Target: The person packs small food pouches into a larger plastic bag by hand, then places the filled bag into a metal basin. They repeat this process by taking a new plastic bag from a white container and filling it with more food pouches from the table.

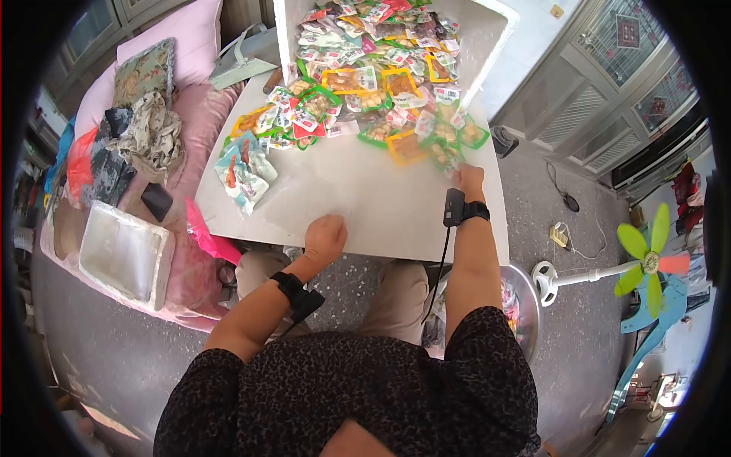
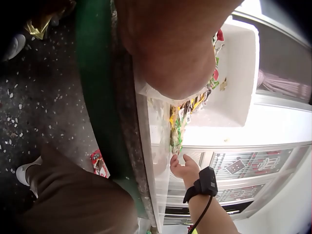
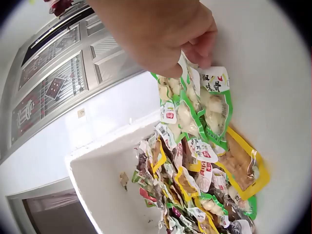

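Note:
My right hand point(image 1: 470, 181) pinches several green-edged snack packets point(image 3: 214, 109) by their upper ends at the right of the table. Pale, round pieces show through their clear fronts; in the head view they are blurred. Beside and under them lies a yellow-edged packet point(image 3: 243, 165) with brown contents. My left hand point(image 1: 326, 238) rests at the near edge of the table, fingers curled in, with nothing seen in it. Ahead of it on the left lies a larger white and teal bag point(image 1: 245, 174) with red pictures.
A white foam box point(image 1: 491, 46) lies on its side at the far end, packets spilling onto the pale table point(image 1: 343, 183). A metal basin point(image 1: 531, 305) with packets stands below on the right, near a fan point(image 1: 649, 263). A foam lid point(image 1: 126, 251) lies on the pink couch at left.

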`<state>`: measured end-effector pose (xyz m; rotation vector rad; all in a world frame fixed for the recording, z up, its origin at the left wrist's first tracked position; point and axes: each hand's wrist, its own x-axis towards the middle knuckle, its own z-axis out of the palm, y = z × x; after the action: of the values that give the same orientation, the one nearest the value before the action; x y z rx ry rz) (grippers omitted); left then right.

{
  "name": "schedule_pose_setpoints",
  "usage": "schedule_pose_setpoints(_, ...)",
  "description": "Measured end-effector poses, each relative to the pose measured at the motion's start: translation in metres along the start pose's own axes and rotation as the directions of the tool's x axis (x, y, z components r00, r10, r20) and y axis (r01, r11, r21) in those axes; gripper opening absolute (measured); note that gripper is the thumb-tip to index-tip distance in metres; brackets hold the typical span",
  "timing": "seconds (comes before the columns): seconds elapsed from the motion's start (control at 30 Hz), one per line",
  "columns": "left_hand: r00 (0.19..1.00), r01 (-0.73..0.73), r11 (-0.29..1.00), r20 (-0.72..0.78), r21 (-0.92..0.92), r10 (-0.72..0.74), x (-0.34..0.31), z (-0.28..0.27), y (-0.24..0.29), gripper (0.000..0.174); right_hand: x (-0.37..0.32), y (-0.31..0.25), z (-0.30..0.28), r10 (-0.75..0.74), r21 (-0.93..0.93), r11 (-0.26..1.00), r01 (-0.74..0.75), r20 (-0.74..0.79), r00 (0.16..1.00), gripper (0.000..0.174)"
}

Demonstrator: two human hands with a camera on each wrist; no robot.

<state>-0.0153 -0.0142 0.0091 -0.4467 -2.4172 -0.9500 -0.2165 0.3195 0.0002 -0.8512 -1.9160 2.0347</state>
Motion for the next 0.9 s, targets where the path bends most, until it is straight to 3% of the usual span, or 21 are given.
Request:
schedule_pose_setpoints(0.17,1.000,0.000,1.000,0.020,0.027,-0.001,-0.001,0.003,-0.003,0.006,-0.044,0.010,-0.005,-0.171,0.028,0.985,0.172,-0.033,0.985,0.051)
schedule_pose_setpoints(0.27,1.000,0.025,0.999,0.015,0.034,-0.025,-0.002,0.005,-0.005,0.006,-0.077,0.016,-0.021,-0.191,-0.098,0.977,0.191,0.013,0.982,0.060)
schedule_pose_setpoints(0.47,0.997,0.081,0.996,0.009,0.021,-0.082,-0.002,0.005,-0.004,0.006,-0.147,0.036,-0.052,-0.281,-0.271,0.913,0.304,0.120,0.952,0.054)
schedule_pose_setpoints(0.57,0.995,0.099,0.995,0.023,0.033,-0.100,-0.003,0.006,-0.005,0.007,-0.167,0.036,-0.062,-0.462,-0.451,0.743,0.495,0.189,0.866,0.046)
schedule_pose_setpoints(0.67,0.995,0.098,0.995,0.017,0.025,-0.099,-0.003,0.006,-0.006,0.007,-0.163,0.045,-0.064,-0.516,-0.376,0.716,0.589,0.283,0.808,0.037)
schedule_pose_setpoints(0.77,0.991,0.126,0.992,0.029,0.027,-0.127,-0.004,0.006,-0.005,0.007,-0.177,0.035,-0.051,-0.300,0.002,0.951,0.310,0.260,0.918,0.027)
schedule_pose_setpoints(0.9,0.988,0.148,0.989,0.043,0.021,-0.149,-0.003,0.005,-0.004,0.008,-0.187,0.027,-0.041,-0.178,0.133,0.981,0.141,0.336,0.925,0.016)
